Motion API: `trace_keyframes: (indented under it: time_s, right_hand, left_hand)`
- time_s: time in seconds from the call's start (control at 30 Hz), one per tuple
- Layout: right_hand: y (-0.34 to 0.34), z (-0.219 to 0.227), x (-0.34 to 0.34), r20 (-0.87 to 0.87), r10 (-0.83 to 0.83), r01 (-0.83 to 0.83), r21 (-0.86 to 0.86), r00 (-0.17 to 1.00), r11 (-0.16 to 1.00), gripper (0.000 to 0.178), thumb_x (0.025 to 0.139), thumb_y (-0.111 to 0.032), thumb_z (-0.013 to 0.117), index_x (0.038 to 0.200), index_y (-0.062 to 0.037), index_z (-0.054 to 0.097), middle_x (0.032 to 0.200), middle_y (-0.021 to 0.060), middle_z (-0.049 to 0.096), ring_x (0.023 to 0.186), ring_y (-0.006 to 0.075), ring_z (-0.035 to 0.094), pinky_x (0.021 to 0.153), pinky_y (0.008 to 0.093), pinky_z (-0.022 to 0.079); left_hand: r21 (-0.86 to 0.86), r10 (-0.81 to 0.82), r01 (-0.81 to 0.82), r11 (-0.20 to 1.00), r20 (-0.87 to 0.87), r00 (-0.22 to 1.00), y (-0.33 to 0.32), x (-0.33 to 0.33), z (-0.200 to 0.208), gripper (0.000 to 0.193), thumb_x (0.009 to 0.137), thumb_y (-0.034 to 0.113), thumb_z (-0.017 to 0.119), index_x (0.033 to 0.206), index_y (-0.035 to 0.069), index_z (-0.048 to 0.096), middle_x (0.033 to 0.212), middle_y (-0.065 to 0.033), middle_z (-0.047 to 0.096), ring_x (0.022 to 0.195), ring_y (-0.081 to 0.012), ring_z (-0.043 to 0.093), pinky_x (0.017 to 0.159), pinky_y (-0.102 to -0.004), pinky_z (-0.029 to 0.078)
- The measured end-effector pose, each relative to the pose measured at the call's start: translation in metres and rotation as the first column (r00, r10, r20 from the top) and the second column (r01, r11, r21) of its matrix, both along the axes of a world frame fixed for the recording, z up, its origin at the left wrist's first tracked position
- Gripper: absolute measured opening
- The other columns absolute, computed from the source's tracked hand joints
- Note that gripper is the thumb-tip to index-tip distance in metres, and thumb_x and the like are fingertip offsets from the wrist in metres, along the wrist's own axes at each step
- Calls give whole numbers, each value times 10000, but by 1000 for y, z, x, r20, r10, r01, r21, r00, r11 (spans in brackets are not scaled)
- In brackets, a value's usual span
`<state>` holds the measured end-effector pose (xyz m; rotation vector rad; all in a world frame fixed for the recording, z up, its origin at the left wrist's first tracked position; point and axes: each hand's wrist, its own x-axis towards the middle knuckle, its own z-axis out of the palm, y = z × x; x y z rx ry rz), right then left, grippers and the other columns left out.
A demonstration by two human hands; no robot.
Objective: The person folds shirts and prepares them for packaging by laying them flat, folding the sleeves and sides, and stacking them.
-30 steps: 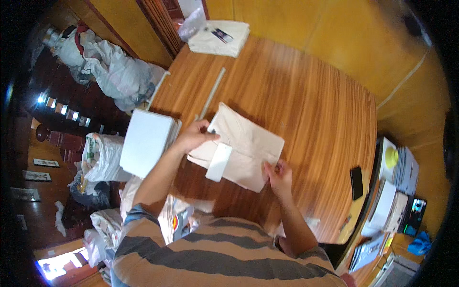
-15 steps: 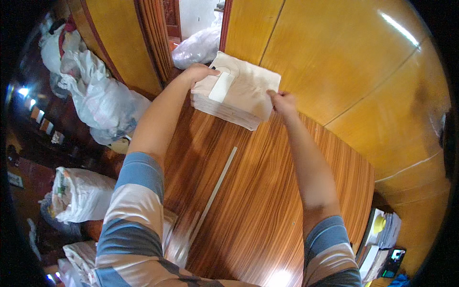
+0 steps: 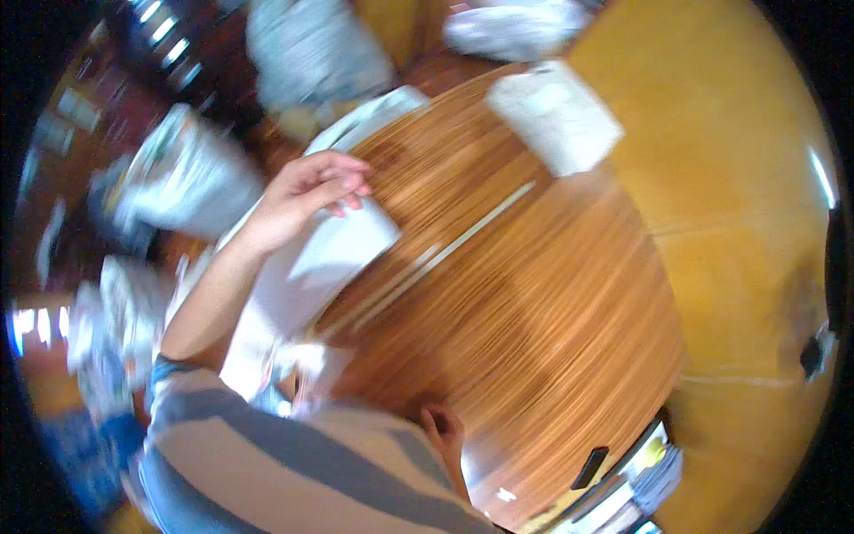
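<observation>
My left hand (image 3: 322, 185) hangs loosely curled over white sheets (image 3: 351, 245) at the table's left edge. Nothing shows between its fingers. Close to my body, by the table's near side, is my right hand (image 3: 447, 433), partly cut off by my shirt; its thumb and a finger stand apart with nothing visible in them. A stack of off-white, cloth-like sheets (image 3: 560, 125) lies at the table's far end against the yellow panel, away from both hands. The picture is blurred by motion.
A long pale strip (image 3: 463, 236) lies across the wooden table (image 3: 534, 329). Stuffed plastic bags (image 3: 311, 53) and a white sack (image 3: 191, 182) stand on the left. A dark phone-like object (image 3: 590, 467) rests near the lower right edge, beside some papers and a yellow item (image 3: 654, 454).
Both hands have let go of the off-white stack. My left hand has moved to the white sheets, and my right hand has drawn back toward my body. The view has turned left.
</observation>
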<state>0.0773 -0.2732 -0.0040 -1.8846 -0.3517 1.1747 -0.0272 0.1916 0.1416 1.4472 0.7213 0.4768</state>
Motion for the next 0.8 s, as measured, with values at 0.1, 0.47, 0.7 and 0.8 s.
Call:
trace_keyframes:
  time_s: [0.1, 0.47, 0.7, 0.8]
  right_hand:
    - [-24, -21, -35, -520, 162, -169, 33, 839, 985, 212, 1001, -181, 719, 1170, -52, 711, 1004, 45, 724, 907, 130, 652, 833, 300, 527]
    - [100, -71, -217, -522, 696, -658, 299, 494, 691, 197, 1053, -244, 628, 1096, -58, 678, 943, 41, 723, 820, 115, 662, 714, 291, 538]
    - [322, -233, -224, 538, 473, -522, -69, 698, 850, 360, 934, -265, 716, 1218, -43, 710, 1088, 178, 764, 1045, 372, 722, 911, 458, 546]
    - [375, -290, -214, 844, 333, -526, -72, 421, 848, 453, 894, -352, 761, 1243, -69, 701, 1124, 171, 758, 1073, 401, 709, 939, 490, 539]
  left_hand:
    - [-505, 38, 121, 854, 294, 955, -107, -78, -5, 560, 1044, 460, 576, 1313, -30, 598, 985, -83, 719, 879, -188, 717, 765, -333, 590]
    - [-694, 547, -655, 298, -438, 713, -449, -374, -86, 289, 1071, 331, 581, 1134, 69, 686, 835, -12, 645, 781, -143, 652, 734, -291, 539]
    - [-401, 694, -832, 384, -469, 546, -498, -484, -81, 296, 1086, 285, 576, 1175, 18, 668, 870, -28, 669, 820, -112, 658, 769, -262, 541]
    - [-408, 724, -874, 264, -515, 459, -522, -537, -90, 296, 1071, 262, 608, 1205, 5, 663, 861, -19, 657, 775, -109, 646, 723, -257, 534]
